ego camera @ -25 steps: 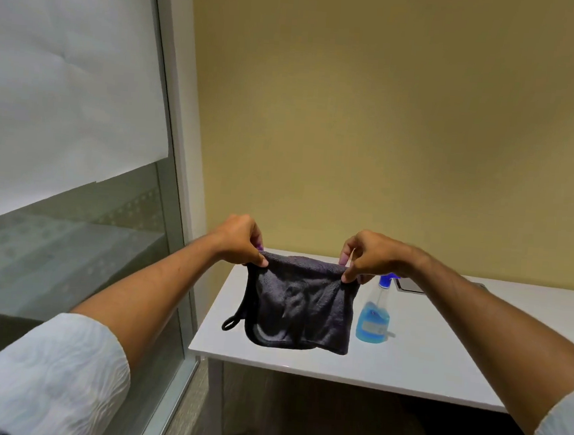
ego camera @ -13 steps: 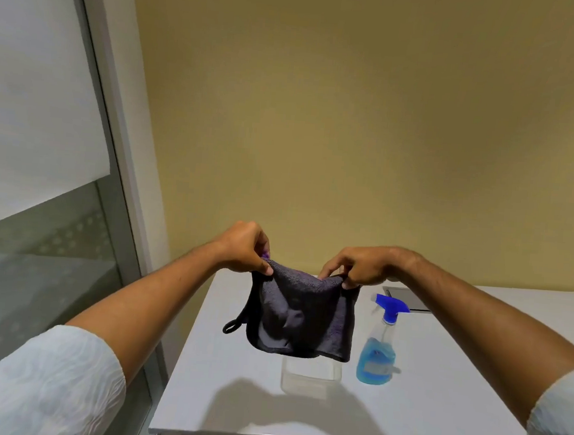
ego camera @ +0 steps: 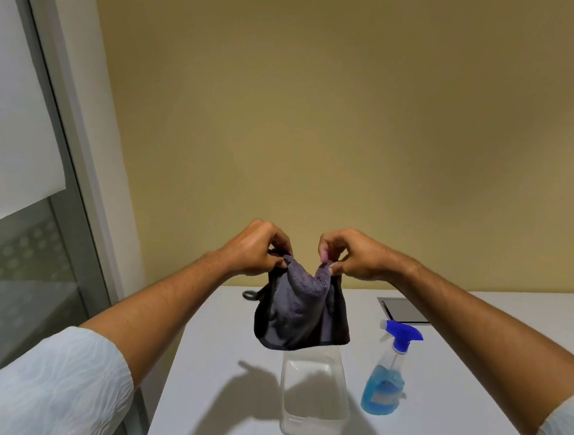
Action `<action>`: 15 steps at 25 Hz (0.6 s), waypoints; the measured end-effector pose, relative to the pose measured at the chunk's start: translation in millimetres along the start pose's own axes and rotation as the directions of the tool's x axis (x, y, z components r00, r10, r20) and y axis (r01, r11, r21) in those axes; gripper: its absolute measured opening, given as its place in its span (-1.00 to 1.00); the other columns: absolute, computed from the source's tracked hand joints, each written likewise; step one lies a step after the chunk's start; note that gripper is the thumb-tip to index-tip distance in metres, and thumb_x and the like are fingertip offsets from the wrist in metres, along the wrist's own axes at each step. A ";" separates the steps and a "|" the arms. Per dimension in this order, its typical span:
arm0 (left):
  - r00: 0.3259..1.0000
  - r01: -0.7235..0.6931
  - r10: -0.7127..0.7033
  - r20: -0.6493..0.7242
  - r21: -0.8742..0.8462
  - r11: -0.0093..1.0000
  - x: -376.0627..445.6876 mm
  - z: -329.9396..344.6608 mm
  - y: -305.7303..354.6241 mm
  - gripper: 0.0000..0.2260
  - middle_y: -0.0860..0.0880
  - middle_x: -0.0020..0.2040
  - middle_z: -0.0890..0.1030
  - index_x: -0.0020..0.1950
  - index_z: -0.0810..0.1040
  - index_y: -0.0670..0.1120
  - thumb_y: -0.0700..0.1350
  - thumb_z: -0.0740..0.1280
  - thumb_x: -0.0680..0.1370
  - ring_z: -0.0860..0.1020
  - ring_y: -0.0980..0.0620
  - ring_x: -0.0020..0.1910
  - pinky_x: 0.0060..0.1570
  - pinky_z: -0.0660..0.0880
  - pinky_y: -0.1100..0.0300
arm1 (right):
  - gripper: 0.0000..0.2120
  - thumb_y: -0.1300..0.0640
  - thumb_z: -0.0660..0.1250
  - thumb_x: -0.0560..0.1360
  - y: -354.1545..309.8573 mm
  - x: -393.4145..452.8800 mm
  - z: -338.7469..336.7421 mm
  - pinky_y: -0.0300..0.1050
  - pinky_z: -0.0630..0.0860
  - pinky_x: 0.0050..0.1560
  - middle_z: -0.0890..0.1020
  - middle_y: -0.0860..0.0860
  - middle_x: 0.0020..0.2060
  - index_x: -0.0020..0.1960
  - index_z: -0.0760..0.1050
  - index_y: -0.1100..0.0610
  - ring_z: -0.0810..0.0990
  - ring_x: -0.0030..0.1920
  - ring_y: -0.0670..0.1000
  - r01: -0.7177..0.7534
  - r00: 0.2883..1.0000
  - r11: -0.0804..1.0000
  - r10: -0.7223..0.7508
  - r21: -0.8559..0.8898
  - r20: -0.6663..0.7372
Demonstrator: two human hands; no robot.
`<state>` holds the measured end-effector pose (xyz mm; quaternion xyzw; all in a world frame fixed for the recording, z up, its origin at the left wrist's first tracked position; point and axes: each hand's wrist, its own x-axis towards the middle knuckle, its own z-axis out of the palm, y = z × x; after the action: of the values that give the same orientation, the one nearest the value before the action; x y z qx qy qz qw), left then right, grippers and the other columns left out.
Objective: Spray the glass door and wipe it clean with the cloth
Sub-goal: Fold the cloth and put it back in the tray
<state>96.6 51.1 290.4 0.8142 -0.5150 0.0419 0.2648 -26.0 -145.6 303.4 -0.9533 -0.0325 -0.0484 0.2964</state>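
A: Two hands on the cloth point(ego camera: 300, 309). Left hand point(ego camera: 259, 249) pinches its top left corner, right hand point(ego camera: 348, 254) pinches the top right; it hangs between them above the desk point(ego camera: 216, 400).
B: Under it?
A: Clear tub point(ego camera: 314, 398), right below. Spray bottle point(ego camera: 388, 373) upright just right of the tub. Glass door point(ego camera: 17, 264) far left.
B: Changes from half a second ago?
A: Hands closer together, cloth sags in the middle, more desk in view.
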 end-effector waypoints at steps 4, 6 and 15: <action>0.994 -0.082 0.076 -0.074 -0.080 0.993 14.3 9.6 7.0 -0.89 0.00 -0.16 0.67 -0.08 0.71 -0.14 -0.28 0.49 0.42 0.63 0.12 -0.13 -0.04 0.63 0.19 | -0.64 0.41 0.51 0.33 10.9 2.5 -4.0 -0.16 0.61 -0.18 0.65 0.08 -0.21 -0.13 0.38 0.11 0.64 -0.13 0.09 0.036 0.975 0.995 -0.015 0.094 -0.221; 0.991 -0.092 0.080 -0.107 -0.119 0.989 21.8 15.4 12.1 -0.89 0.00 -0.15 0.67 -0.08 0.70 -0.15 -0.29 0.48 0.43 0.63 0.11 -0.11 -0.03 0.63 0.19 | -0.64 0.41 0.52 0.33 13.9 6.2 -7.2 -0.21 0.58 -0.21 0.66 0.10 -0.21 -0.13 0.39 0.12 0.65 -0.12 0.09 0.067 0.960 0.989 -0.028 0.131 -0.278; 0.960 -0.130 0.073 -0.270 -0.201 0.971 46.7 29.9 23.1 -0.90 0.00 -0.19 0.67 -0.11 0.71 -0.17 -0.31 0.50 0.40 0.64 0.10 -0.15 -0.09 0.63 0.20 | -0.80 0.15 0.62 0.28 34.0 13.4 -27.3 -0.37 0.48 -0.31 0.66 -0.04 -0.28 -0.23 0.59 0.08 0.56 -0.30 -0.12 0.031 0.891 0.999 -0.012 0.036 -0.454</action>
<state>92.3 -8.8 289.6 0.7400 -0.5186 0.1058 0.4150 -11.7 -188.6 308.2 -0.9089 0.0261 -0.2720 0.3151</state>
